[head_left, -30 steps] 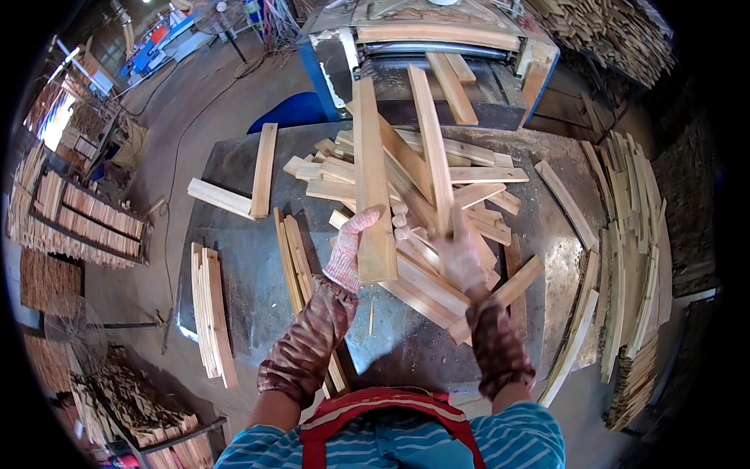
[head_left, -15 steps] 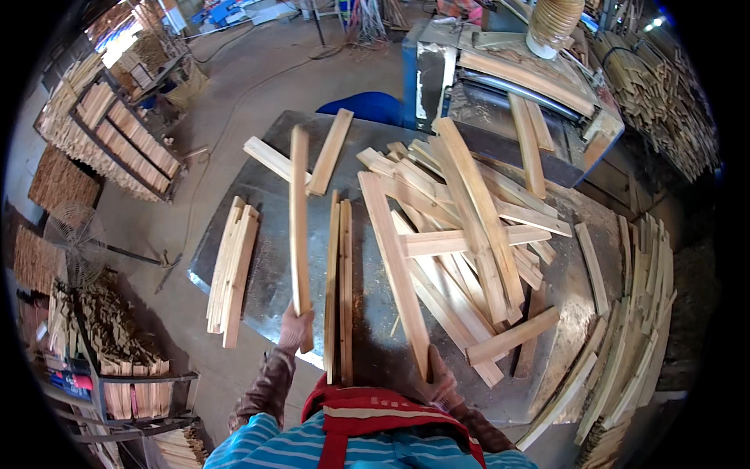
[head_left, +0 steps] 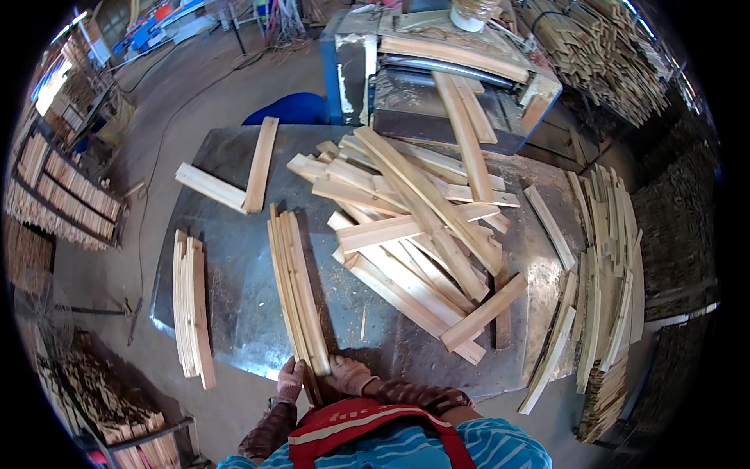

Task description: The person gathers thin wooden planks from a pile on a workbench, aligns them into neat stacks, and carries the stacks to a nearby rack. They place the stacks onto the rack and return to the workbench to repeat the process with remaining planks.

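Near the table's front edge, a narrow bundle of wooden slats (head_left: 301, 293) stands out lengthwise in front of me, several slats set side by side. My left hand (head_left: 290, 380) is closed on the bundle's near left side. On the other side my right hand (head_left: 351, 376) presses against the near end of the rightmost slat, fingers curled around it. Parts of the fingers of both hands are hidden by the wood. To the left, a second bundle of slats (head_left: 192, 305) lies on the metal table (head_left: 242, 289).
A crossed, loose pile of slats (head_left: 422, 227) covers the table's middle right. Two slats (head_left: 261, 164) touch at the far left. Behind the table stands a machine (head_left: 406, 102) with slats on its bed. Stacked slats (head_left: 601, 273) line the right side.
Both hands have brought their separate slats together against the ones lying between them. My right hand has moved left, and the left hand's raised slat has come down. The view has shifted right.
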`<control>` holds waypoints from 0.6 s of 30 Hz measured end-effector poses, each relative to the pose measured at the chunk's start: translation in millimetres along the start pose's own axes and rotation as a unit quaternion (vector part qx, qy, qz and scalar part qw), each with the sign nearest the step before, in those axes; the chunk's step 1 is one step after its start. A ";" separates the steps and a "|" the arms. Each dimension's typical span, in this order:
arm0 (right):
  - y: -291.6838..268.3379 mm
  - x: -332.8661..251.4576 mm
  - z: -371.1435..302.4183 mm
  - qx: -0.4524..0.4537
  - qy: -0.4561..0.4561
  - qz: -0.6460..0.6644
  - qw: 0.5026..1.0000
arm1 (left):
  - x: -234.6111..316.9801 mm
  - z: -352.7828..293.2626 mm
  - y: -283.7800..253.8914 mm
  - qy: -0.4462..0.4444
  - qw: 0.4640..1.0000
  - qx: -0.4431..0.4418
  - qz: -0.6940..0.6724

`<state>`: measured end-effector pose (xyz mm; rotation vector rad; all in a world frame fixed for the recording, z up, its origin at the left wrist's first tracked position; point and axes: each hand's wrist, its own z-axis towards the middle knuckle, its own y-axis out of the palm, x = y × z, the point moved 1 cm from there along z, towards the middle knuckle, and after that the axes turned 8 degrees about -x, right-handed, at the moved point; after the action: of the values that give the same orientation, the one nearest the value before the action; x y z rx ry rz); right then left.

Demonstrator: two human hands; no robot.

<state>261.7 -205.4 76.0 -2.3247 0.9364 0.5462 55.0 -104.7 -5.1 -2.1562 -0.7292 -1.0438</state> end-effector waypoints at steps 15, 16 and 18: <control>-343.5 188.4 -182.6 0.590 0.310 0.058 0.743 | 187.1 100.5 36.1 0.270 0.960 0.003 0.070; -340.1 190.3 -175.3 0.587 0.227 0.104 0.770 | 230.1 100.7 59.9 0.285 0.947 -0.094 -0.116; -298.6 175.2 -143.7 0.554 0.058 0.192 0.808 | 271.7 109.8 94.1 0.290 0.943 -0.139 -0.087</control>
<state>618.0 -206.0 192.3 -1.1106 1.3141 -0.0561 317.9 -30.2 136.5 -1.8609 -0.5117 -1.8635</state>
